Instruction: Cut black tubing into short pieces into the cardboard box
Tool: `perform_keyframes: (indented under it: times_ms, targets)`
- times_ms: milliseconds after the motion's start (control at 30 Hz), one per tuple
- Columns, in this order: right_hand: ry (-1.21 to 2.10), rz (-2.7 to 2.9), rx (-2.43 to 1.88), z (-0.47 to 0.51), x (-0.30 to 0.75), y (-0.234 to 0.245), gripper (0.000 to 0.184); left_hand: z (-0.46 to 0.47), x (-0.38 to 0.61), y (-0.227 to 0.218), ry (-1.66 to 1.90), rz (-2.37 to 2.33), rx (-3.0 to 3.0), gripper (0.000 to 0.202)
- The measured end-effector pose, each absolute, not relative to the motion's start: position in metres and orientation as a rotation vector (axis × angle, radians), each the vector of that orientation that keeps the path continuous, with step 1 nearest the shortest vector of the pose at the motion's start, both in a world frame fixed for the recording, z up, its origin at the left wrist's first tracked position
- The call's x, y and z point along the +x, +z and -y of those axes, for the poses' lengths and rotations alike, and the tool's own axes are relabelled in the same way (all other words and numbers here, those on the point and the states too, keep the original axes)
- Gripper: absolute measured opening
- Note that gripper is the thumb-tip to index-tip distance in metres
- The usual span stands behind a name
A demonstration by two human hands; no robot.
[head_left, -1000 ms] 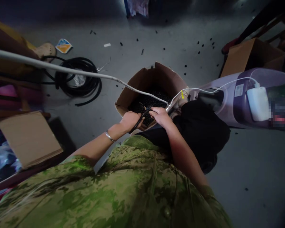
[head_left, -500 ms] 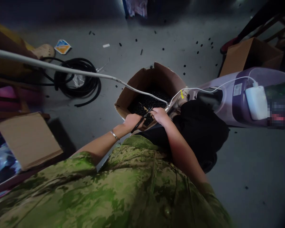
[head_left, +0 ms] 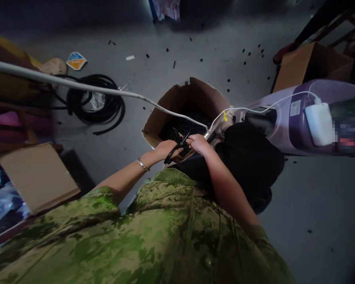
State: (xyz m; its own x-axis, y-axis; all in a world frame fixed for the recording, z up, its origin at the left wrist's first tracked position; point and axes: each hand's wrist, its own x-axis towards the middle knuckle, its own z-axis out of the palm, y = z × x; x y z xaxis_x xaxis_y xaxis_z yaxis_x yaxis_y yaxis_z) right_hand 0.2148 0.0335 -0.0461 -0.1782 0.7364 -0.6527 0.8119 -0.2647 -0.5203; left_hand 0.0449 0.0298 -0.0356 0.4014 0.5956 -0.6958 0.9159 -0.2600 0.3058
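My left hand (head_left: pixel 167 149) is closed round the black handles of a pair of scissors (head_left: pixel 171 154), whose blades point up and to the right. Close to the blade tips, my right hand (head_left: pixel 198 143) has its fingers pinched together; what they hold, if anything, is too small to make out. Both hands are over the near edge of a cardboard box (head_left: pixel 161 106). Inside it lies a heap of small black pieces (head_left: pixel 192 123).
A white cable (head_left: pixel 130 93) crosses above the box. Coiled black hose (head_left: pixel 106 114) lies on the floor at left, near a cardboard carton (head_left: pixel 38 173). To the right stand a purple-and-white machine (head_left: pixel 284 110) with a white adapter (head_left: pixel 319 122) and an open carton (head_left: pixel 294 67). Black bits dot the floor.
The scissors have turned in my left hand, and their handle loops show more plainly. My right hand stays almost in place. The whole view has shifted slightly.
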Motion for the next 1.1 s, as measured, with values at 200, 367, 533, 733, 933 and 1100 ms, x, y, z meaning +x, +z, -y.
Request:
perform_keyframes:
  times_ms: [200,367,533,733,933,1100]
  targets:
    - [-1.484,-1.972,1.842,-0.032,0.214,-0.036,0.025,-0.030,0.039,-0.033,-0.653,-1.195,2.015,0.045]
    - [-1.403,-1.957,1.846,-0.034,0.213,-0.035,0.025,-0.021,0.041,-0.041,-0.575,-1.347,1.977,0.044]
    - [-1.269,-1.881,1.836,-0.037,0.213,-0.040,0.032,-0.016,0.052,-0.045,-0.597,-1.377,1.953,0.049]
    - [-1.171,-1.756,1.826,-0.039,0.216,-0.050,0.037,-0.016,0.066,-0.043,-0.592,-1.353,1.885,0.048]
    - [-1.152,-1.705,1.832,-0.040,0.216,-0.055,0.039,-0.019,0.063,-0.047,-0.495,-1.296,1.721,0.049]
    - [-1.141,-1.712,1.816,-0.041,0.214,-0.053,0.038,-0.027,0.054,-0.052,-0.441,-1.129,1.518,0.055]
